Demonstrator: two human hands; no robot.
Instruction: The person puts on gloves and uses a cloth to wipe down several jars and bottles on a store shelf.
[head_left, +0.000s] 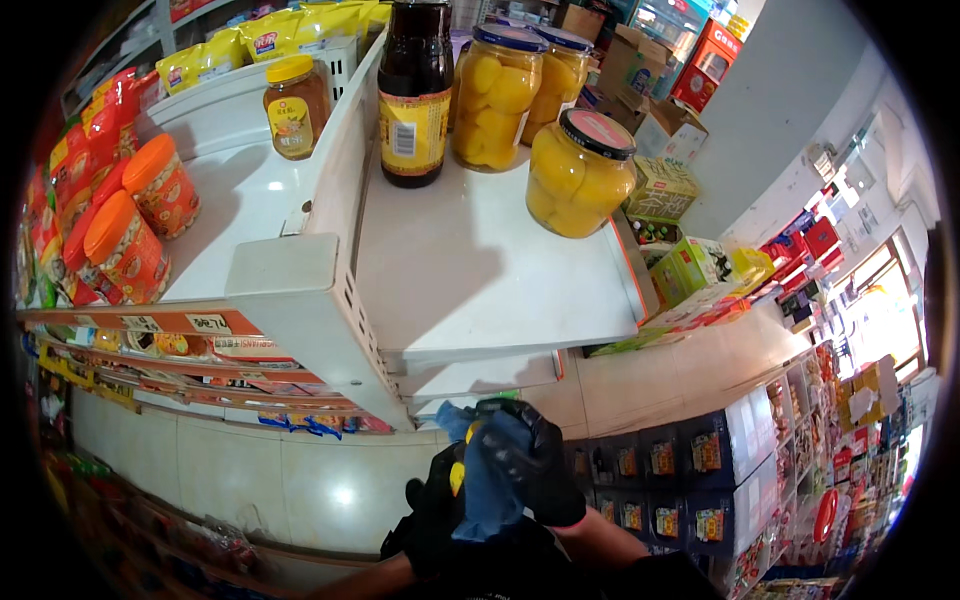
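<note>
Both hands wear black gloves and are close together low in front of me. My left hand (435, 499) holds a small item with yellow parts, mostly covered. My right hand (529, 457) grips a blue cloth (491, 487) wrapped against that item. Beyond them, a white shelf top (450, 300) carries a dark glass bottle (415, 97) with a yellow label, two tall jars of yellow fruit (496, 97) and a shorter fruit jar (581, 172) with a black lid. A honey-coloured jar (294, 109) with a yellow lid stands on the neighbouring shelf.
Orange-lidded snack tubs (129, 247) and red packets stand at the left. A white shelf end post (300, 300) rises between the shelves. Cardboard boxes (667, 127) and green cartons (686, 270) lie behind the right edge. Dark stacked cases (675, 465) stand at lower right.
</note>
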